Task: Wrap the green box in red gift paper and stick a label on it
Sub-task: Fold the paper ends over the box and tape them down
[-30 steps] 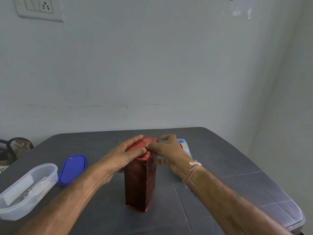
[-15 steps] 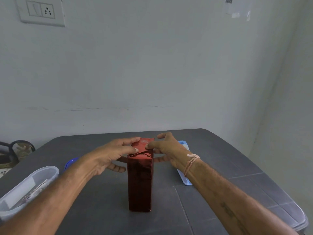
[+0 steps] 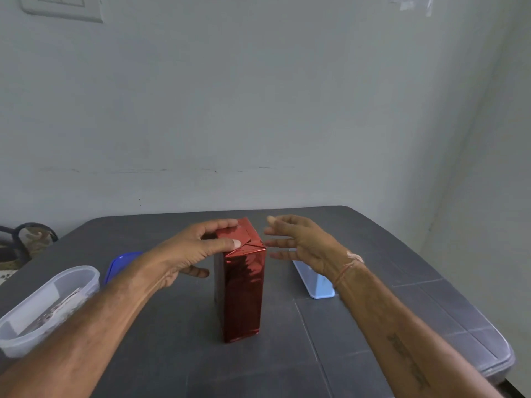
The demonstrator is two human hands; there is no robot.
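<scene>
- Right hand [image 3: 301,242] has come off the top of the wrapped box [image 3: 241,294]. Half a second ago its fingertips met the left hand's on the folded flaps. It is now held in the air just to the right of the box top, apart from it.
- Right hand state: released. The fingers are straight and spread, pointing left toward the box, and they hold nothing. A thread bracelet [image 3: 347,268] sits on the wrist.
- Left hand [image 3: 189,248] stays on the box top, as in the earlier frames.
- Left hand state: pressing, not clenched. The thumb [image 3: 227,243] lies flat across the near part of the top face. The index finger [image 3: 224,224] lies along the far edge. The lower fingers hang beside the left side of the box; contact there cannot be determined.
- Box position: it stands upright on its short end near the middle of the dark grey table [image 3: 273,363], between the two forearms.
- Red gift paper [image 3: 244,311] covers every visible face. It is glossy and reflective. On the top, the paper is folded into triangular flaps that meet in creases.
- A light blue container [image 3: 316,285] lies on the table to the right of the box, partly hidden behind the right wrist.
- A blue lid [image 3: 120,264] lies on the table to the left of the box, partly hidden by the left forearm.
- A clear plastic tub [image 3: 17,340] stands at the left edge of the table, with printed paper pieces inside.
- A white switch plate [image 3: 60,7] is mounted on the wall at upper left.
</scene>
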